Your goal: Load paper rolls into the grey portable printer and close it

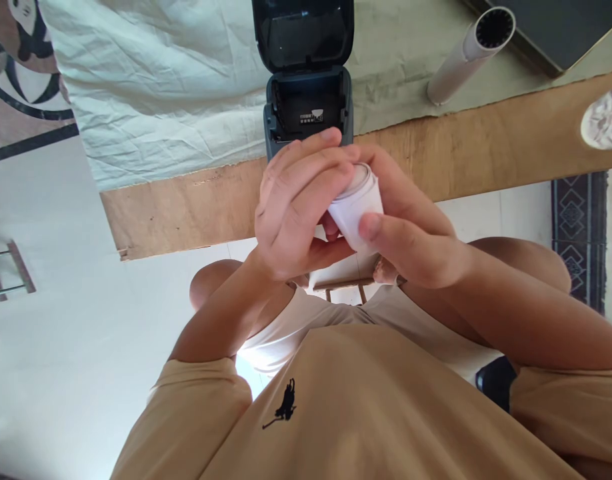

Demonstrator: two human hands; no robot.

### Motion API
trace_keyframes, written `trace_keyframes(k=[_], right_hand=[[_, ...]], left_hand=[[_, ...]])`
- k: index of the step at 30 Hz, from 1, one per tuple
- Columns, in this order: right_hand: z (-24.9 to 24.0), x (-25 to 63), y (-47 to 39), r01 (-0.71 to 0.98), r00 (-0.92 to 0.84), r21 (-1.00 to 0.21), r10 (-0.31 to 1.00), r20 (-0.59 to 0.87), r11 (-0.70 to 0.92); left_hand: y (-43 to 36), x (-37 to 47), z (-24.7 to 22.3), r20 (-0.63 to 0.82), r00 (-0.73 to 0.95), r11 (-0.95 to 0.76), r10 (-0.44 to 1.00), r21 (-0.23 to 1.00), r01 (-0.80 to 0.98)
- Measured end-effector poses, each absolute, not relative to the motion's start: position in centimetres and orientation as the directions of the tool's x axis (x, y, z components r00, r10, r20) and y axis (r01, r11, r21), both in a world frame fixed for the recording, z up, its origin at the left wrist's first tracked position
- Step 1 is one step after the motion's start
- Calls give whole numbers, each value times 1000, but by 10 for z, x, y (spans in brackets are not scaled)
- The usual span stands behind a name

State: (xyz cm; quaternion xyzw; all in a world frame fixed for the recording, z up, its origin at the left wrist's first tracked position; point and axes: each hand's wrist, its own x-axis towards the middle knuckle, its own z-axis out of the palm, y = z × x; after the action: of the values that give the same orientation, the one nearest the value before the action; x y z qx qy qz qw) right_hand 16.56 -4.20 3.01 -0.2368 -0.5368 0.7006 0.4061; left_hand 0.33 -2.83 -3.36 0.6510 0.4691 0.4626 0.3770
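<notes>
Between my two hands is a white paper roll [355, 212], held tilted above my lap at the table's near edge. My left hand [301, 200] is wrapped over its left side, with the fingers lying across its upper end. From the right, my right hand [411, 220] grips the same roll, thumb pressed on the white paper. Just beyond my hands a dark label printer [309, 110] stands on the table with its black lid [305, 33] swung up. Its roll bay shows a small printed label inside, and my left hand covers its front.
A white cylinder with a dark round top [461, 63] stands at the right, near a black flat case [571, 30]. A crumpled clear plastic item [606, 119] lies at the right edge. Pale green cloth [161, 80] covers part of the wooden table [186, 213].
</notes>
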Motion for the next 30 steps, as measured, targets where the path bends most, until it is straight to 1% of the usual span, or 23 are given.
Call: trace_keyframes(k=[1,2,3,4,6,7,8,9,12,13,14,15,16,18,19,20,21,22,24,26,27,28,30], right_hand=[[30,166,-41,-270,-546,-963,826,141,-14],[31,167,-41,-207,-523,-975,834,175,75],[32,168,-40,-129,-491,-977,846,210,167],[33,169,-39,-34,-457,-969,858,234,246],[36,171,-37,126,-414,-939,877,244,321],[37,173,-37,152,-401,-931,882,249,332],[38,175,-36,149,-393,-932,885,250,329],[39,176,-35,134,-387,-939,889,245,317],[38,181,-30,111,-342,-952,911,232,285],[36,182,-28,98,-318,-953,917,242,286],[35,183,-26,84,-296,-956,923,246,282],[34,184,-23,71,-269,-956,928,256,285],[33,185,-20,58,-236,-954,933,273,294],[31,186,-15,36,-139,-942,935,326,334],[32,187,-12,27,-81,-933,931,355,359],[32,187,-10,20,-28,-927,927,375,376],[33,188,-9,10,18,-921,921,388,388],[35,188,-8,6,52,-920,919,391,391],[37,189,-6,24,100,-918,913,396,396],[38,191,-3,77,161,-906,892,423,416],[37,192,0,108,194,-894,873,448,435],[36,193,3,131,229,-882,852,471,452],[31,197,9,147,291,-861,810,509,488]], left_hand=[[-28,2,-35,428,170,-460,888,844,275],[-28,1,-37,553,207,-590,807,757,281],[-27,-1,-38,592,240,-639,769,711,293],[-26,-2,-39,551,263,-610,792,727,315],[-23,-4,-39,436,280,-515,855,776,365],[-22,-4,-38,422,280,-503,862,778,377],[-20,-3,-35,463,269,-535,844,758,373],[-19,-2,-32,556,246,-607,794,711,354],[-15,2,-22,834,179,-829,521,446,336],[-14,3,-20,874,172,-859,455,380,343],[-12,3,-20,885,167,-867,435,362,342],[-10,2,-20,858,180,-851,481,406,334],[-9,0,-22,798,197,-805,570,494,327],[-7,-4,-26,566,196,-596,801,719,358],[-6,-5,-29,442,160,-468,883,797,381],[-6,-7,-31,351,110,-365,930,842,397],[-7,-8,-32,304,69,-305,950,864,401],[-7,-9,-33,323,47,-315,945,865,390],[-8,-10,-32,477,80,-471,875,803,365],[-9,-9,-29,678,143,-675,721,642,363],[-10,-9,-27,750,159,-741,643,556,376],[-10,-8,-24,793,163,-775,588,493,396],[-11,-7,-19,817,149,-779,556,451,435]])
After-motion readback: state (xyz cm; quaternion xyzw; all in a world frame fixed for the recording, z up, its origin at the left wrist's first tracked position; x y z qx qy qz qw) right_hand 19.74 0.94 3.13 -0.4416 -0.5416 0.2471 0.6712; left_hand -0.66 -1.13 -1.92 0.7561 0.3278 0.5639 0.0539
